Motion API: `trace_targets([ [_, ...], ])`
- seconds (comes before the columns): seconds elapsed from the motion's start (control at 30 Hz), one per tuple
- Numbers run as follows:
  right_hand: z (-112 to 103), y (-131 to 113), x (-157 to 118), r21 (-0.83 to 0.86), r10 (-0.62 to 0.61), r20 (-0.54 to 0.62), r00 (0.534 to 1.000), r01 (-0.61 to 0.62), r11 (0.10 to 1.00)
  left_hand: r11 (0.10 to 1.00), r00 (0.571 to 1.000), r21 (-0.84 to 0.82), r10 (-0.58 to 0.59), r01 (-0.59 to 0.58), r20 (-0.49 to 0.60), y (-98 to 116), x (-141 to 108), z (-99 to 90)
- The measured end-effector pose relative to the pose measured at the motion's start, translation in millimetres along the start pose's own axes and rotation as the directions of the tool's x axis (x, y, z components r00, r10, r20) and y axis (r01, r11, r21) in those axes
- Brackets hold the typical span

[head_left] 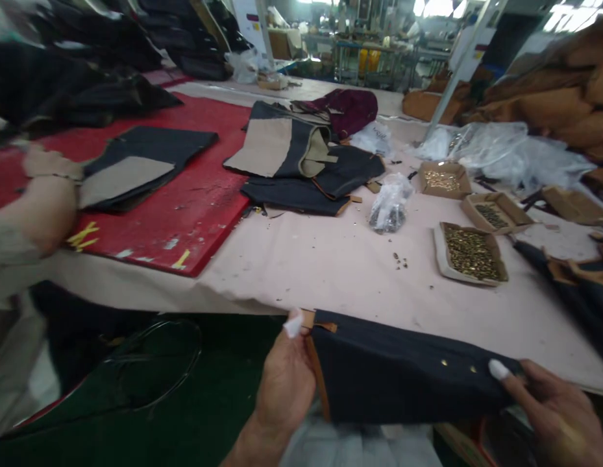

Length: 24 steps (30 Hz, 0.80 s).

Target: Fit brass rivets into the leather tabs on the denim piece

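Left hand: the left hand (286, 383) grips the left edge of a dark navy fabric panel with tan leather trim (403, 376), fingers curled around it; the thumb, capped in white tape, presses on top near a tan tab.
Right hand: the right hand (549, 405) holds the panel's right corner, a white-taped fingertip on top, the other fingers closed beneath the cloth.
Panel position: stretched between both hands at the near edge of the pale pink table covering (330, 259), partly overhanging it. Two small brass rivets (444, 363) show on its upper face.
Table, right: three shallow cardboard trays of brass rivets (471, 251) lie in a row, well apart from the panel. A small clear plastic bag (391, 204) lies just left of them; a few loose rivets sit near it.
Table, centre: a stack of dark and beige cut fabric pieces (301, 162) lies across the edge of a red mat (184, 194).
Table, left: another person's arm (38, 207) rests on the red mat, touching a dark and beige fabric piece (140, 162).
Background: heaps of tan material at right, dark material at left; detail blurred.
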State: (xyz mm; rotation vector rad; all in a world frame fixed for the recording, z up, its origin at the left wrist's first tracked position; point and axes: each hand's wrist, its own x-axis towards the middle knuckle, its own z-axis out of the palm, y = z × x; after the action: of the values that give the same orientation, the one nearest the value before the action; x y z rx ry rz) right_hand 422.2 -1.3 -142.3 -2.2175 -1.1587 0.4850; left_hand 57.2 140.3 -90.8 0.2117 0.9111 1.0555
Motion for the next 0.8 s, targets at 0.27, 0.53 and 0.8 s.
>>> trace_targets([
  [0.27,6.0,-16.1,61.0,-0.259,-0.222,-0.061,0.973,0.199,0.945,0.936,0.995,0.345,0.044,-0.074,0.094,-17.7,18.5,-0.3],
  [0.53,65.6,-57.1,123.3,-0.259,-0.468,0.022,0.883,0.457,0.851,0.939,0.999,0.343,-0.034,0.019,0.039,-31.9,14.5,-10.6],
  [0.8,76.1,-77.6,130.0,-0.266,-0.609,0.186,0.771,0.636,0.724,0.945,0.999,0.326,-0.037,0.040,-0.014,-33.5,15.0,-11.7],
])
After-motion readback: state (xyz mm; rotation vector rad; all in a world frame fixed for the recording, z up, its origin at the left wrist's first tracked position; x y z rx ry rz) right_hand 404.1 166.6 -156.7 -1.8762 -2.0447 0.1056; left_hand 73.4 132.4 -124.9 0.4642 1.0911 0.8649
